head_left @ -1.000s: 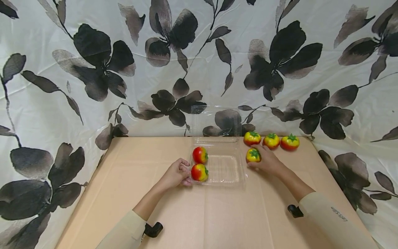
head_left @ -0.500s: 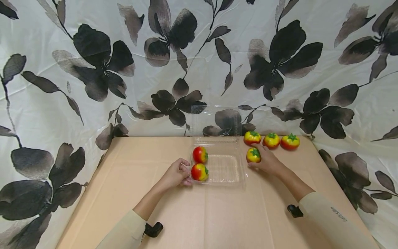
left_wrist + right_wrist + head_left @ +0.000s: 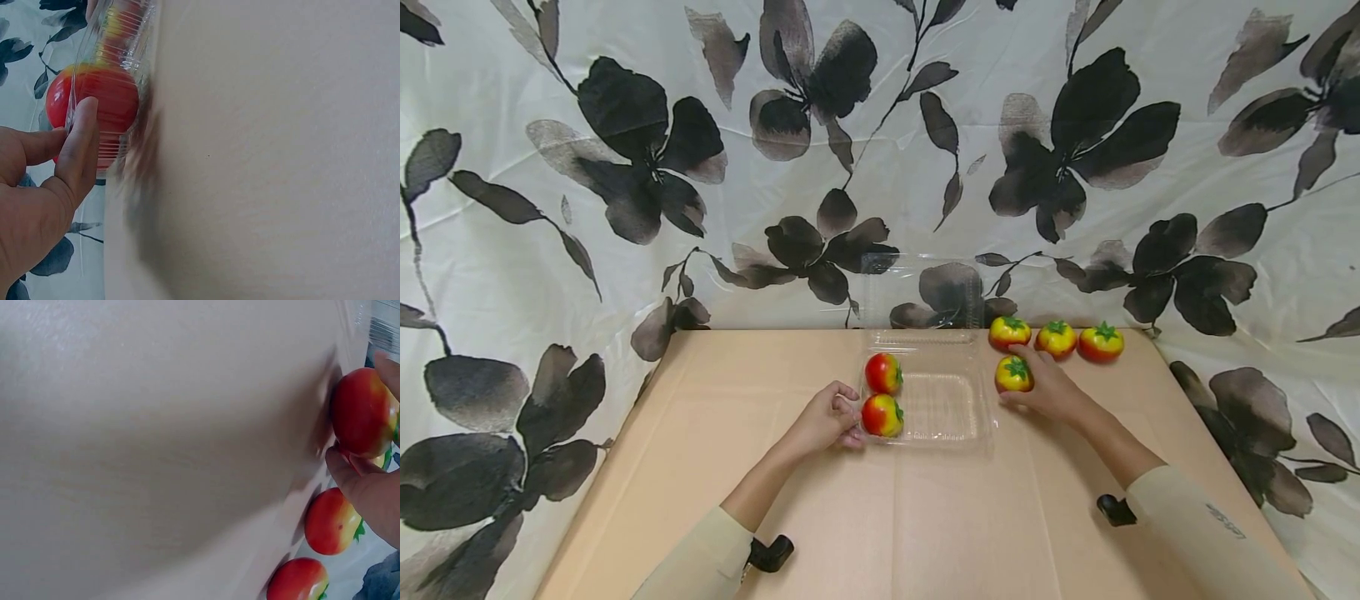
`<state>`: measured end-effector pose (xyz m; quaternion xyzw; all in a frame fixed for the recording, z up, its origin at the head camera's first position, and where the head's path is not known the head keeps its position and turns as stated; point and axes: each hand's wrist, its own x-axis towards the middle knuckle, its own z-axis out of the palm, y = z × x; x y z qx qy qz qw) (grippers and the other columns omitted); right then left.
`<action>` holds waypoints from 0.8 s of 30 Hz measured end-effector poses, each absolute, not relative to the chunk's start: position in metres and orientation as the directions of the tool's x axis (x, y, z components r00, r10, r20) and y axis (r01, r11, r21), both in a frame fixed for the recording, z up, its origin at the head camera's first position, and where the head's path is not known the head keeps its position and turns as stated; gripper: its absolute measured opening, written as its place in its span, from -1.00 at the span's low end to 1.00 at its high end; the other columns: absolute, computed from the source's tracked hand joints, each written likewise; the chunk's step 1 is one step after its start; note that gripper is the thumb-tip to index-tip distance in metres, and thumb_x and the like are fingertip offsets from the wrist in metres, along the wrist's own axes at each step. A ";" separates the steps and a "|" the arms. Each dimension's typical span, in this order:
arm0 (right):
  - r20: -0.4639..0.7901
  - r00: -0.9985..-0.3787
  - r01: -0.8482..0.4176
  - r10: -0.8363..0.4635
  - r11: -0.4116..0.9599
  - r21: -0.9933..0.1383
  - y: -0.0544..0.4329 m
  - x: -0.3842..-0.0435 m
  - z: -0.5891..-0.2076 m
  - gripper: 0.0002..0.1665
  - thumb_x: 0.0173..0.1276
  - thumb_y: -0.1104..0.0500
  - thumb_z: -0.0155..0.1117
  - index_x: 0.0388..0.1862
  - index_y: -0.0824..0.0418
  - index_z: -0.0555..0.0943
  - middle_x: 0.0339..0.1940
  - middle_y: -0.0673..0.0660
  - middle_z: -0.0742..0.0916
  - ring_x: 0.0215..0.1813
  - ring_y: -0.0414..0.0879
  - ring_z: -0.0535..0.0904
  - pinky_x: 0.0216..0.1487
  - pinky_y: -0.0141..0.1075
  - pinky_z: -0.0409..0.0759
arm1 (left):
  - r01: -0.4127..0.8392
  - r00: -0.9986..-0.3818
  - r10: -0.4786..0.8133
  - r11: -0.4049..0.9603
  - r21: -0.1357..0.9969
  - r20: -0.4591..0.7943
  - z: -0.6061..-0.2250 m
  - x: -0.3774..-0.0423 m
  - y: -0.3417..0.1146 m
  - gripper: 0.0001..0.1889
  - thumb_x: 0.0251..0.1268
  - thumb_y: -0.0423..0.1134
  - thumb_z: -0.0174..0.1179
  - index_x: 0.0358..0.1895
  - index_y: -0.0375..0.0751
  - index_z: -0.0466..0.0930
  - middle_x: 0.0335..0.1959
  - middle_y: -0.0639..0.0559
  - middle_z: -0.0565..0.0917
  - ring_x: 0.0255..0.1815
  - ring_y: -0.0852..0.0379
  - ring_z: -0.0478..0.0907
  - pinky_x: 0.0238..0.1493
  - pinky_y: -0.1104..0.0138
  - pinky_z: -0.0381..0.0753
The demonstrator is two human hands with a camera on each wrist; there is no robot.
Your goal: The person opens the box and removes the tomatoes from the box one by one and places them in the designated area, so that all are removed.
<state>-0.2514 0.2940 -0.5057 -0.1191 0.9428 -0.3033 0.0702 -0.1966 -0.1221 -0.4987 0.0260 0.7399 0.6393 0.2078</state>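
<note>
My left hand (image 3: pixel 820 422) pinches the clear tray (image 3: pixel 949 406) by its left wall, toward the near corner, and two red-and-yellow fruits (image 3: pixel 882 416) sit one behind the other just inside that wall. My right hand (image 3: pixel 1051 387) grips another fruit (image 3: pixel 1014 375) between thumb and fingers, just outside the tray's right wall; whether it touches the tabletop (image 3: pixel 955 525) I cannot tell. Against a second ago almost nothing has changed: both grips are the same, the pair sits in the same spots, and only my right sleeve (image 3: pixel 1195 517) has shifted slightly rightward. The tabletop spreads between my forearms, and the tray's ribbed floor runs from the pair to its right wall. Close behind my right fingers stands a row of three fruits (image 3: pixel 1056 341) by the table's back edge, so room is tight there; farthest off, the raised lid (image 3: pixel 925 279) shows against the floral cloth (image 3: pixel 722 192).
</note>
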 end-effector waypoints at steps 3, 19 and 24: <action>-0.080 -0.963 -0.161 -0.257 0.789 -0.594 0.296 -0.249 -0.500 0.16 0.23 -0.05 0.59 0.61 0.23 0.13 0.42 0.53 0.31 0.35 0.42 0.38 0.45 0.41 0.38 | -0.224 -0.912 0.308 0.182 0.958 -0.272 -0.500 -0.197 -0.122 -0.66 0.44 -0.58 0.12 0.19 -0.44 0.31 -0.30 -0.18 0.53 -0.47 -0.02 0.73 -0.26 -0.07 0.84; 0.041 -0.948 -0.282 -0.315 0.775 -0.565 0.289 -0.237 -0.467 0.06 0.19 0.05 0.63 0.56 0.28 0.28 0.44 0.44 0.41 0.45 0.37 0.28 0.51 0.41 0.29 | -0.217 -0.912 0.310 0.185 0.958 -0.267 -0.498 -0.197 -0.124 -0.66 0.45 -0.58 0.11 0.19 -0.45 0.30 -0.29 -0.21 0.54 -0.46 -0.01 0.73 -0.26 -0.06 0.85; 0.081 -0.918 -0.362 -0.389 0.734 -0.574 0.282 -0.233 -0.463 0.03 0.19 0.05 0.63 0.55 0.21 0.32 0.44 0.36 0.46 0.44 0.31 0.33 0.49 0.39 0.35 | -0.228 -0.913 0.302 0.177 0.957 -0.273 -0.498 -0.197 -0.123 -0.67 0.44 -0.60 0.10 0.18 -0.43 0.32 -0.31 -0.18 0.54 -0.47 -0.02 0.73 -0.24 -0.09 0.84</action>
